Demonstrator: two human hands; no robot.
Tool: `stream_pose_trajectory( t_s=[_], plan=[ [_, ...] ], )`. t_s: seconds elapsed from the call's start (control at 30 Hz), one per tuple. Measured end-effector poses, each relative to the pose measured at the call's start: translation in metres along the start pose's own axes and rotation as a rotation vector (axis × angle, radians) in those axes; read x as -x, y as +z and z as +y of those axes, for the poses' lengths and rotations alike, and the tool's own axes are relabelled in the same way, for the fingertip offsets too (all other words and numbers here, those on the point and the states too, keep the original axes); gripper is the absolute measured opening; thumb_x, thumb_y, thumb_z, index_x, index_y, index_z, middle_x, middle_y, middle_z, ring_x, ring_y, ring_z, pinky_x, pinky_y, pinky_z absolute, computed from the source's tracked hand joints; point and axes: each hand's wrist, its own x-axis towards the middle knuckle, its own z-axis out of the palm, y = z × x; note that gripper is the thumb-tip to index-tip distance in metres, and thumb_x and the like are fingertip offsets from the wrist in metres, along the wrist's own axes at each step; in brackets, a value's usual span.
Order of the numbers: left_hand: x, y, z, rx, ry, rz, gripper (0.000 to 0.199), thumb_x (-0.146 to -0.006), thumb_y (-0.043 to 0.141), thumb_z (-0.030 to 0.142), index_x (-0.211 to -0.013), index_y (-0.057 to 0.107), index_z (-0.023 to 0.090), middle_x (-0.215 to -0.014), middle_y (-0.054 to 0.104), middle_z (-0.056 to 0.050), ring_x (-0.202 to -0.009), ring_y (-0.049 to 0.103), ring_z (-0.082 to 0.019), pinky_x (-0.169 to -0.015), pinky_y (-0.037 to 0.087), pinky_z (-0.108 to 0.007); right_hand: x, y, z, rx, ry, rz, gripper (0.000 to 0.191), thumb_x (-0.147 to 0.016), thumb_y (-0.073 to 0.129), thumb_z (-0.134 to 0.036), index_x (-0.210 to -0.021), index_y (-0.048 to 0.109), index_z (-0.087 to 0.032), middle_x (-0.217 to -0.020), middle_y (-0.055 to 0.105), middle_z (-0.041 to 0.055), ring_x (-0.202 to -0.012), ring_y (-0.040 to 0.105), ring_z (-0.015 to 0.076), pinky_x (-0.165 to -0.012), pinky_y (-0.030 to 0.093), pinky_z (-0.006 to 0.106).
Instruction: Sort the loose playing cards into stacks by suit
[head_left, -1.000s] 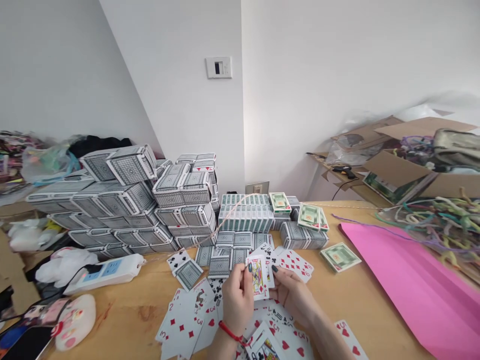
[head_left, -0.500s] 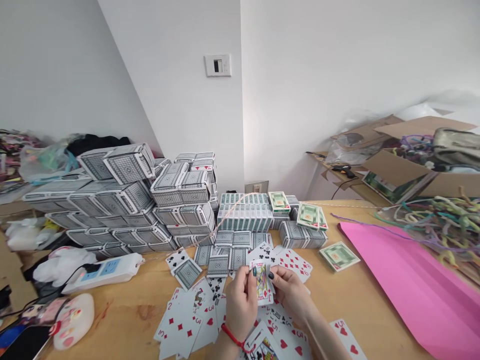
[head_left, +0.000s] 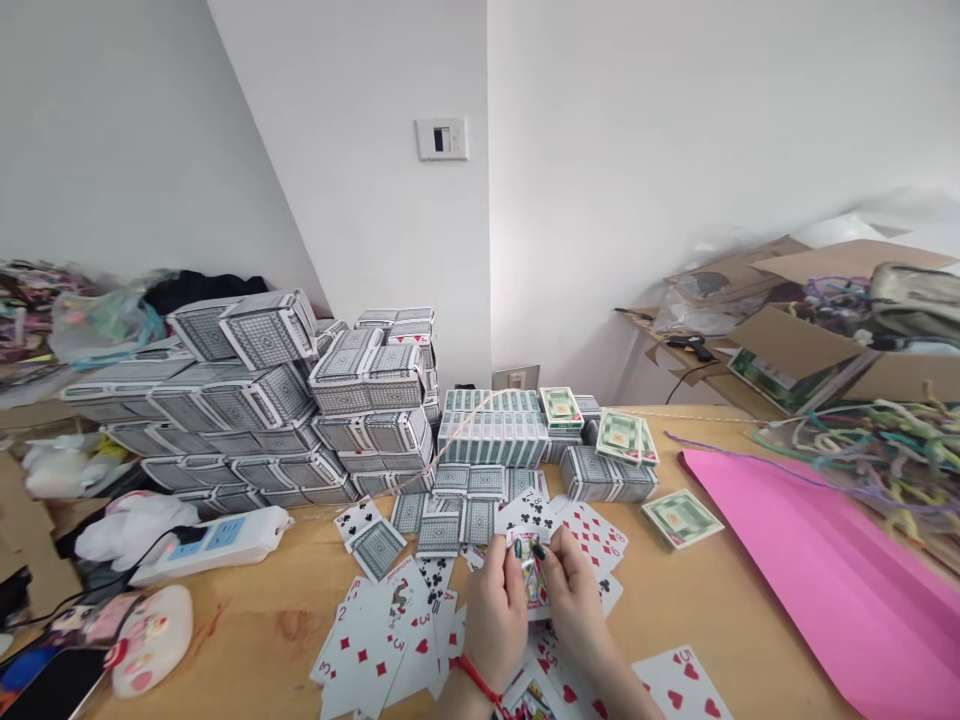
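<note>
A jack of diamonds playing card point(head_left: 533, 590) is held upright in front of me between both hands. My left hand point(head_left: 496, 605) pinches its left side, thumb on the face; a red cord bracelet is round that wrist. Closed on the card's right side is my right hand point(head_left: 574, 590), its thumb near the top edge. Whether other cards lie behind the jack I cannot tell. Loose face-up cards point(head_left: 367, 640) spread over the table to the left and under my wrists. A five of hearts point(head_left: 684, 685) lies right of my right forearm.
Banded blocks of cards point(head_left: 255, 400) are stacked high at the back left. Green card boxes point(head_left: 682, 518) sit at the right, beside a pink sheet point(head_left: 810, 580). A white power strip point(head_left: 217, 545) and a phone point(head_left: 56, 685) lie left. Tangled cords point(head_left: 885, 450) cover the far right.
My right thumb has moved left over the card's face, closer to my left thumb. My hands have shifted slightly right, and more of the five of hearts shows. The view has moved a little.
</note>
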Motion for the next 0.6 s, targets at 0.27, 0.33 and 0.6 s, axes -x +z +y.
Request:
stream_pose_trajectory(
  t_s=[0.27, 0.33, 0.6],
  plan=[
    [0.007, 0.009, 0.001, 0.004, -0.050, 0.071, 0.024, -0.086, 0.028, 0.023, -0.093, 0.050, 0.016, -0.072, 0.064, -0.010, -0.064, 0.061, -0.019, -0.051, 0.042, -0.024, 0.008, 0.002, 0.002, 0.228, -0.038, 0.069, 0.027, -0.085, 0.033, -0.041, -0.069, 0.041, -0.022, -0.062, 0.046, -0.0014, -0.057, 0.041, 0.0149, -0.054, 0.036, 0.025],
    [0.008, 0.011, -0.003, 0.019, -0.067, 0.090, 0.028, -0.086, 0.028, 0.023, -0.098, 0.051, 0.014, -0.079, 0.066, -0.012, -0.069, 0.063, -0.020, -0.055, 0.045, -0.026, 0.009, 0.001, 0.001, 0.229, -0.028, 0.049, 0.028, -0.085, 0.033, -0.043, -0.072, 0.044, -0.021, -0.064, 0.048, -0.0003, -0.059, 0.043, 0.0156, -0.056, 0.036, 0.026],
    [0.005, 0.006, -0.005, 0.212, -0.210, 0.101, 0.031, -0.083, 0.037, 0.030, -0.102, 0.056, 0.014, -0.093, 0.067, -0.013, -0.084, 0.062, -0.023, -0.068, 0.049, -0.031, 0.010, 0.003, -0.005, 0.048, 0.084, 0.029, 0.028, -0.080, 0.045, -0.044, -0.092, 0.054, -0.020, -0.086, 0.060, 0.0056, -0.079, 0.053, 0.0201, -0.072, 0.041, 0.028]
  ],
)
